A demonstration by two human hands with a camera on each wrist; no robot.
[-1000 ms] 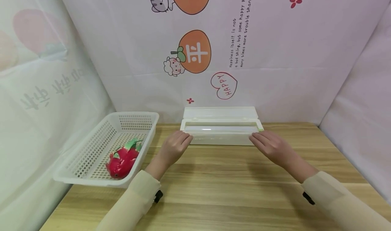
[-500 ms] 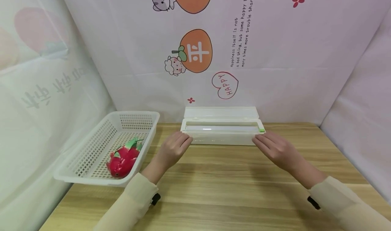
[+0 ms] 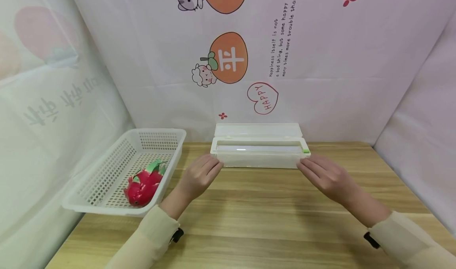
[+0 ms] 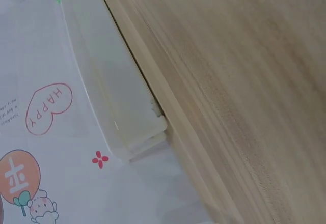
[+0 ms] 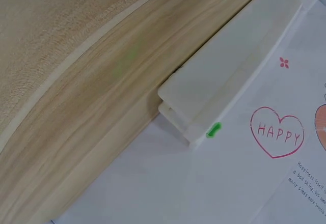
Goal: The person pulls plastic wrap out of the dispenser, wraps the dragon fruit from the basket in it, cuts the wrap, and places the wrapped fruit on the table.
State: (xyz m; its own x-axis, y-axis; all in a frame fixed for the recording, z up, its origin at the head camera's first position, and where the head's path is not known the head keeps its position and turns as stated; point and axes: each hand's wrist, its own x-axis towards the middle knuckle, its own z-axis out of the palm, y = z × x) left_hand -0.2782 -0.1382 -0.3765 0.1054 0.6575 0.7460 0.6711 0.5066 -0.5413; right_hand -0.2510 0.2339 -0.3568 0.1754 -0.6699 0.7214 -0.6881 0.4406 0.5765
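Note:
A white cling film dispenser box (image 3: 261,160) stands at the back of the table with its lid (image 3: 258,130) raised. Inside lies a pale roll (image 3: 258,148). My left hand (image 3: 199,176) is at the front left corner of the box, fingers and thumb drawn together. At the front right corner my right hand (image 3: 329,178) is in a matching pinch. Both seem to pinch the edge of clear cling film, which is barely visible against the box front. A green slider (image 3: 305,151) sits on the right end of the box. Neither wrist view shows the fingers.
A white mesh basket (image 3: 99,211) stands on the left of the wooden table (image 3: 249,221), with a red dragon fruit (image 3: 142,188) in it. A printed white cloth (image 3: 313,63) hangs right behind the box, and more white cloth (image 3: 424,122) closes the right side.
My hands have drawn slightly back toward me, the right one also moving a little to the right. The green slider has come more into sight. The box, basket and dragon fruit stay put.

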